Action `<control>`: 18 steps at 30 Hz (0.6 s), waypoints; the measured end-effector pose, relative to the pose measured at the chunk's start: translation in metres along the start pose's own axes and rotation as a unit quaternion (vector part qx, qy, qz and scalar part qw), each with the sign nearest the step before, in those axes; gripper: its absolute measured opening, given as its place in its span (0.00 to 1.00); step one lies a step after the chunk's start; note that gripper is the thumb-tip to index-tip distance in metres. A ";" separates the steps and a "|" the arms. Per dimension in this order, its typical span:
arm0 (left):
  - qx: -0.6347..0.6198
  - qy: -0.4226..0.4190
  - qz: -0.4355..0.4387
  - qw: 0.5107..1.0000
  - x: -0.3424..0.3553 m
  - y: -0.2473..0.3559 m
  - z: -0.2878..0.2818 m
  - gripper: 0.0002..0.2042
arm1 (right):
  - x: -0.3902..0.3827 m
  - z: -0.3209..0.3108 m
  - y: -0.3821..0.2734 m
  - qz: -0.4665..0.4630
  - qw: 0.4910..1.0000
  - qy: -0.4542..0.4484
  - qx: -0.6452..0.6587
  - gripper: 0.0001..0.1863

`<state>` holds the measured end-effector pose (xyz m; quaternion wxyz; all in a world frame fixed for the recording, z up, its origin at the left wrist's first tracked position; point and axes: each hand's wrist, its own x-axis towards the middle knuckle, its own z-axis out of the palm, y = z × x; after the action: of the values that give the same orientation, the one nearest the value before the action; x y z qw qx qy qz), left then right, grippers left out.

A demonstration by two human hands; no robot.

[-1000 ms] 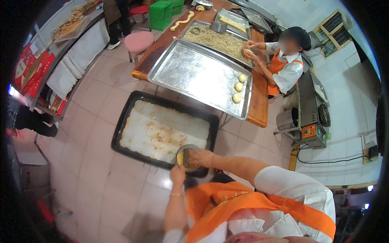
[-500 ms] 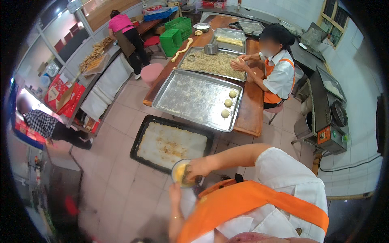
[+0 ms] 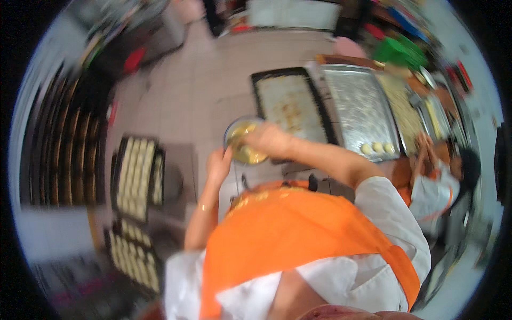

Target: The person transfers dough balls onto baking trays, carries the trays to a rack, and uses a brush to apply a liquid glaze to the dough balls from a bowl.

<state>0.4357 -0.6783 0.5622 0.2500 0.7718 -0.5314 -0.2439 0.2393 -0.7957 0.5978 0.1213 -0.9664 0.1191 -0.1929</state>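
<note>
A round bowl (image 3: 229,131) with yellow liquid (image 3: 254,156) in it is held in front of my apron. My left hand (image 3: 217,166) grips the bowl's near-left edge, fingers closed. Over the bowl's right side reaches my right hand (image 3: 271,140), its fingers bent down into the bowl. They look closed around something, but blur and the hand itself hide what it is. Just beyond lies a black-rimmed baking tray (image 3: 260,96) with a pale, brown-stained lining.
A metal tray (image 3: 356,101) with 3 dough balls (image 3: 377,147) lies on the table at right. A co-worker (image 3: 434,186) sits beside it, hands together. At left stand trays of pale dough pieces (image 3: 136,176) and a dark rack (image 3: 66,144). Green crates (image 3: 400,52) are at far right.
My view has swung left, so the table and co-worker now appear farther right, and the rack and dough trays have come into view. Both hands stay at the bowl.
</note>
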 end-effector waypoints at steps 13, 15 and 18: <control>-0.027 0.231 -0.246 0.941 -0.157 -0.164 -0.159 0.25 | 0.216 0.094 -0.196 -0.128 0.983 -0.047 0.119 0.12; -0.022 0.263 -0.281 0.923 -0.181 -0.189 -0.179 0.25 | 0.244 0.118 -0.239 -0.133 0.978 -0.151 0.050 0.11; -0.018 0.271 -0.343 0.899 -0.216 -0.222 -0.205 0.23 | 0.278 0.147 -0.297 -0.174 0.966 -0.191 0.015 0.09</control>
<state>0.6539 -0.3803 0.5982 0.2994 0.9377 -0.1412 -0.1053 0.6023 -0.5654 0.6452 0.1204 -0.9892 -0.0795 -0.0247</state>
